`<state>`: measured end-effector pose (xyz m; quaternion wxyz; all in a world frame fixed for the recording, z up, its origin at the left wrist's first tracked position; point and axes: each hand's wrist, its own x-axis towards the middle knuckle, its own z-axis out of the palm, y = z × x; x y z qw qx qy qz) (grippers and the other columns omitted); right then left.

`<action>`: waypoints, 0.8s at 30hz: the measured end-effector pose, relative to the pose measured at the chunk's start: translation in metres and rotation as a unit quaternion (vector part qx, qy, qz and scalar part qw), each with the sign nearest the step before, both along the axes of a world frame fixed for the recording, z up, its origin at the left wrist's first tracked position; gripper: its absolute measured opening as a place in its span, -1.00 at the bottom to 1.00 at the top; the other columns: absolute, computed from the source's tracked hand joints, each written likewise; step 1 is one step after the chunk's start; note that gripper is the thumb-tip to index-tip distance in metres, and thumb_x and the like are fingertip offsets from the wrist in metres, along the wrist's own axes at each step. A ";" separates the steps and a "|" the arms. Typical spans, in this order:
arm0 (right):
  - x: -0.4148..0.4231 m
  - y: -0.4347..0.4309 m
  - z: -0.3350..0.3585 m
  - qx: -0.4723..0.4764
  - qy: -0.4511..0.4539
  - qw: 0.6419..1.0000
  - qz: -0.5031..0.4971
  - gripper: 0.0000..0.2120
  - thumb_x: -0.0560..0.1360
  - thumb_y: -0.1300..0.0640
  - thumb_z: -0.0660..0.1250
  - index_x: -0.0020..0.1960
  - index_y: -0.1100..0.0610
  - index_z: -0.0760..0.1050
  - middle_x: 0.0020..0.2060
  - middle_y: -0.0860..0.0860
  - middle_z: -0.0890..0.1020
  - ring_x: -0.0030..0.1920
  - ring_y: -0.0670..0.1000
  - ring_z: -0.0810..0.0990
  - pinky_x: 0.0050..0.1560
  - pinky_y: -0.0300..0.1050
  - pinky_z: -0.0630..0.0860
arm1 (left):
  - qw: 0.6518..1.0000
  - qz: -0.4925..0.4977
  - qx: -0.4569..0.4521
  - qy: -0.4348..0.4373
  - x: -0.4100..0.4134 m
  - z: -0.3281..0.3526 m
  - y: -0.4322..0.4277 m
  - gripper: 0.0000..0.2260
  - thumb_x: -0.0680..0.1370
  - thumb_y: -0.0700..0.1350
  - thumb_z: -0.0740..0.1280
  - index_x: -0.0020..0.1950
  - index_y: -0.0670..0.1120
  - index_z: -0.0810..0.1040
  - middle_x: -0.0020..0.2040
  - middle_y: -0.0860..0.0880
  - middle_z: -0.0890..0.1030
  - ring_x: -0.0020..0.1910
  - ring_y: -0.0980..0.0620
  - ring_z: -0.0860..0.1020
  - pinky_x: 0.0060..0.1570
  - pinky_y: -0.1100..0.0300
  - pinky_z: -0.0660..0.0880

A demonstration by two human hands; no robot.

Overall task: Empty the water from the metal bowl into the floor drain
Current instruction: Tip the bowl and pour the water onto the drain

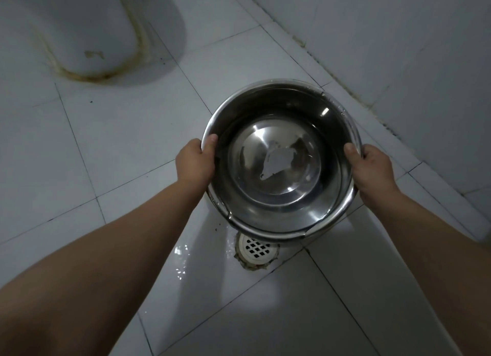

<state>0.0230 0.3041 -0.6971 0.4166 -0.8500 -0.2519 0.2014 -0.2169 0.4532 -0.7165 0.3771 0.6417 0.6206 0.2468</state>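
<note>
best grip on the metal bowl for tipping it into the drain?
Take the metal bowl by its rolled rim, from opposite sides, as the left hand and right hand do: thumbs inside, fingers under. The wide, smooth wall offers little else, and the near edge stays free above the floor drain.

Dim bathroom: wet white floor tiles (111, 148), tiled wall (411, 36), stained toilet base (79, 31).
</note>
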 end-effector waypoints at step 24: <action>-0.001 0.001 0.003 0.005 -0.013 1.000 0.007 -0.69 0.55 -0.01 0.23 -0.16 0.25 0.44 -0.27 0.17 0.47 -0.24 0.09 0.44 -0.31 -0.14 0.34 | 1.000 -0.004 0.005 0.005 -0.002 0.006 -0.001 -0.57 0.59 0.09 0.11 -0.07 -0.28 0.49 -0.19 -0.19 0.50 -0.17 -0.15 0.47 -0.12 -0.06 0.46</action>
